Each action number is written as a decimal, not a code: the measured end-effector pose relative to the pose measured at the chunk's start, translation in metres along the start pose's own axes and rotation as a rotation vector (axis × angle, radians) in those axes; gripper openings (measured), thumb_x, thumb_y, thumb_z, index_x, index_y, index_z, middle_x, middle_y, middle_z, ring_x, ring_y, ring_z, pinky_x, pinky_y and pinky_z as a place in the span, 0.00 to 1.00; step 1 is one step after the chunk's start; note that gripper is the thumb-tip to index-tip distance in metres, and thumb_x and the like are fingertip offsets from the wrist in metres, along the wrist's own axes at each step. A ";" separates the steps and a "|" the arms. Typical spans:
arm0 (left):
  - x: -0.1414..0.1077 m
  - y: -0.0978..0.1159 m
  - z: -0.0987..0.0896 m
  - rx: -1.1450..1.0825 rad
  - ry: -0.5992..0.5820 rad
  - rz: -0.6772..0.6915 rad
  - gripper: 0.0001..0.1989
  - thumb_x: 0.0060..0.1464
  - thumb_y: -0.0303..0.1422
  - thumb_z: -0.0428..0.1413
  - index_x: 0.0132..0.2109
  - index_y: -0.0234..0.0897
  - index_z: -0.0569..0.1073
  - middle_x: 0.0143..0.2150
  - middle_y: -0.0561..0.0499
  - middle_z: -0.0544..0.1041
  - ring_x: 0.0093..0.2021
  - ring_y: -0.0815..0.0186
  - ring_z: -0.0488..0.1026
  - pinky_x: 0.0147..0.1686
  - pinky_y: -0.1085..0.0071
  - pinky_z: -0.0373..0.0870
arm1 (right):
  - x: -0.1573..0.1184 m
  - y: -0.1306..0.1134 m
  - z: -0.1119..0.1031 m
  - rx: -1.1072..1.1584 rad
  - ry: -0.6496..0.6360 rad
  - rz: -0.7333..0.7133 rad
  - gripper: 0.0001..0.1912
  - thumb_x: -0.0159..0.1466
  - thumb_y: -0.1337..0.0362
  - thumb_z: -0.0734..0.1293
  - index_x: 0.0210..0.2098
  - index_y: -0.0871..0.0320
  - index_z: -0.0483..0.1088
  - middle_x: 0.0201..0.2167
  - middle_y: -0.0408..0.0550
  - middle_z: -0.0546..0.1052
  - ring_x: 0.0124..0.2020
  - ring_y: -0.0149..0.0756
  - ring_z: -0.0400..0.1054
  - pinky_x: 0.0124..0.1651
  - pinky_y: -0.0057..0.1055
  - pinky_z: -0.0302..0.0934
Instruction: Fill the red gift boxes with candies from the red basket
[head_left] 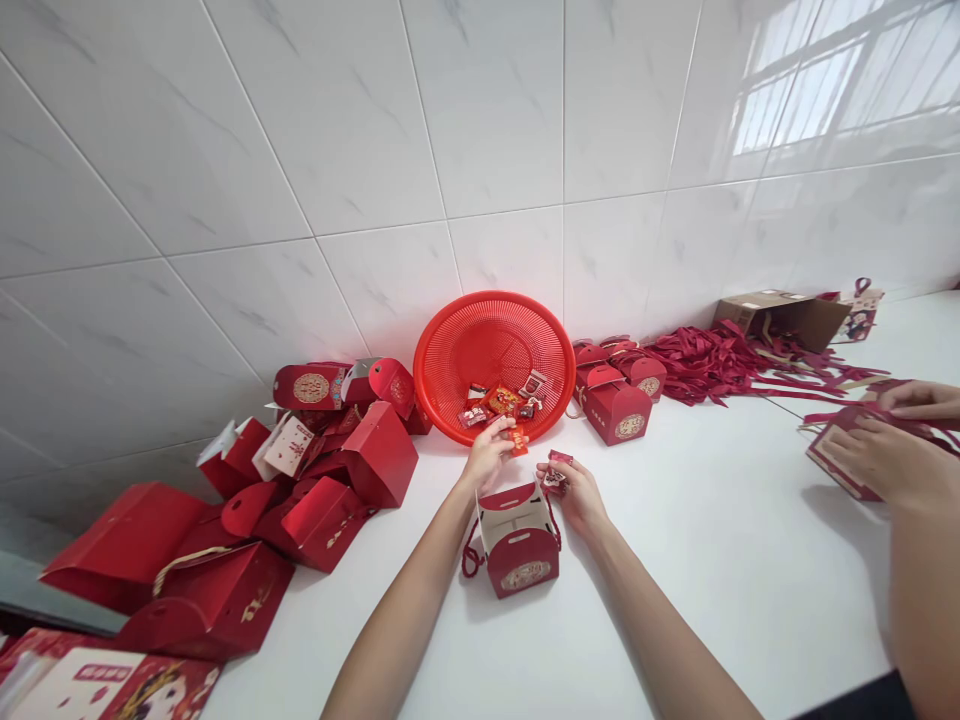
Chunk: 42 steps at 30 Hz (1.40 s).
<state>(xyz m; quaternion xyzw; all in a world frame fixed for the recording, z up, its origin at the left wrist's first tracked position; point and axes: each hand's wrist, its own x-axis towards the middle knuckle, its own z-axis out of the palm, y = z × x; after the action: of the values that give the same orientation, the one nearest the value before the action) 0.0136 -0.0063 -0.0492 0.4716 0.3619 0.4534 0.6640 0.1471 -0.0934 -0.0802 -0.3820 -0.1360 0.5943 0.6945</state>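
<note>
Just behind an open red gift box [523, 562] with dark red cord handles, my left hand [489, 455] pinches a small orange-red candy packet [518, 440]. At the box's right rear corner, my right hand [579, 490] grips a dark red candy packet [556, 472] with a pale print. The box stands upright on the white table, its top flaps apart and its inside partly visible. Beyond my hands, a round red plastic basket [495, 310] leans against the wall, with several wrapped candies [504, 401] low inside it.
Several red gift boxes [315, 520] are heaped on the left. More closed boxes [616, 405] stand right of the basket, beside a pile of dark red ribbons [709, 362] and an open cardboard carton [784, 315]. At far right a co-worker's hands [877, 450] hold a box with ribbon.
</note>
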 end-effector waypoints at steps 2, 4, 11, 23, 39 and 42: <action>-0.003 -0.004 0.004 0.054 -0.079 -0.033 0.23 0.40 0.20 0.62 0.47 0.35 0.74 0.38 0.50 0.79 0.36 0.67 0.78 0.43 0.67 0.74 | -0.001 0.000 0.001 -0.002 -0.010 -0.001 0.17 0.39 0.64 0.79 0.27 0.60 0.73 0.25 0.49 0.80 0.26 0.35 0.73 0.30 0.28 0.67; -0.005 -0.008 0.006 0.109 -0.152 -0.046 0.27 0.39 0.23 0.65 0.49 0.35 0.73 0.37 0.50 0.79 0.37 0.65 0.78 0.41 0.67 0.75 | -0.002 0.000 0.001 -0.009 -0.027 0.002 0.19 0.39 0.63 0.80 0.29 0.60 0.74 0.25 0.49 0.79 0.26 0.36 0.73 0.29 0.29 0.67; -0.005 -0.015 0.004 0.333 -0.326 0.028 0.24 0.40 0.34 0.70 0.46 0.34 0.76 0.42 0.45 0.80 0.44 0.59 0.77 0.46 0.63 0.74 | -0.001 0.005 -0.002 -0.045 -0.054 -0.040 0.25 0.37 0.58 0.83 0.29 0.60 0.72 0.22 0.44 0.77 0.20 0.31 0.69 0.24 0.27 0.64; 0.034 0.022 -0.023 1.155 0.071 0.394 0.09 0.56 0.27 0.56 0.40 0.36 0.81 0.44 0.45 0.83 0.46 0.60 0.79 0.52 0.64 0.72 | -0.003 0.005 -0.001 -0.087 -0.039 -0.032 0.26 0.36 0.53 0.84 0.24 0.60 0.70 0.17 0.42 0.74 0.16 0.28 0.64 0.20 0.24 0.60; 0.067 0.023 -0.015 1.395 0.029 0.324 0.20 0.54 0.23 0.56 0.53 0.42 0.78 0.56 0.45 0.78 0.57 0.56 0.74 0.58 0.61 0.67 | -0.002 0.006 -0.002 -0.092 -0.052 -0.032 0.26 0.37 0.53 0.83 0.23 0.60 0.69 0.17 0.42 0.73 0.17 0.27 0.64 0.20 0.24 0.58; 0.069 0.023 -0.019 1.287 0.014 0.385 0.25 0.51 0.17 0.54 0.55 0.40 0.77 0.57 0.46 0.78 0.57 0.58 0.74 0.59 0.63 0.67 | -0.004 0.005 -0.001 -0.104 -0.050 -0.030 0.26 0.37 0.52 0.84 0.23 0.60 0.69 0.17 0.41 0.73 0.17 0.27 0.64 0.20 0.23 0.58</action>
<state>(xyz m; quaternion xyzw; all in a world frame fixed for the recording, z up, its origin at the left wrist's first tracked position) 0.0134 0.0679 -0.0368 0.8266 0.4739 0.2606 0.1554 0.1434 -0.0975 -0.0837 -0.4003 -0.1897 0.5855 0.6790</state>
